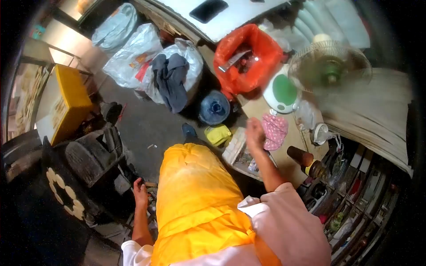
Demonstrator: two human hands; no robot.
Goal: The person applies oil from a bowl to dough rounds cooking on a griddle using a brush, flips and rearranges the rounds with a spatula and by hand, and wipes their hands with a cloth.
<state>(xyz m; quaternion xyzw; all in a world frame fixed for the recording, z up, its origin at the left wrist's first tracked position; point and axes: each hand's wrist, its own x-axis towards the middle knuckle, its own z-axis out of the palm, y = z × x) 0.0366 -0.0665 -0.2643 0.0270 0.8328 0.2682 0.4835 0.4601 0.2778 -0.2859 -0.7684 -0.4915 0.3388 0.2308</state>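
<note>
My right hand (pixel 255 134) is raised over the wooden board (pixel 284 153), its fingers curled closed; what they hold, if anything, is hidden. Just right of it lies a pink polka-dot cloth bundle (pixel 274 131), tied at the top. Below my wrist is a tray of small items (pixel 242 155), and a yellow cloth (pixel 217 134) lies left of it. My left hand (pixel 140 191) hangs low beside a dark machine (pixel 95 155), its fingers loosely apart, with nothing visible in them. A yellow apron (pixel 195 186) covers my front.
A blue water jug (pixel 214 107) stands on the floor near a red plastic-lined bin (pixel 270 46). Stuffed white bags (pixel 133 57) sit behind, one under a dark cloth (pixel 169 80). At right are a fan (pixel 330 68), a green-and-white device (pixel 284 88), a brown cylinder (pixel 300 156) and cluttered racks (pixel 355 213).
</note>
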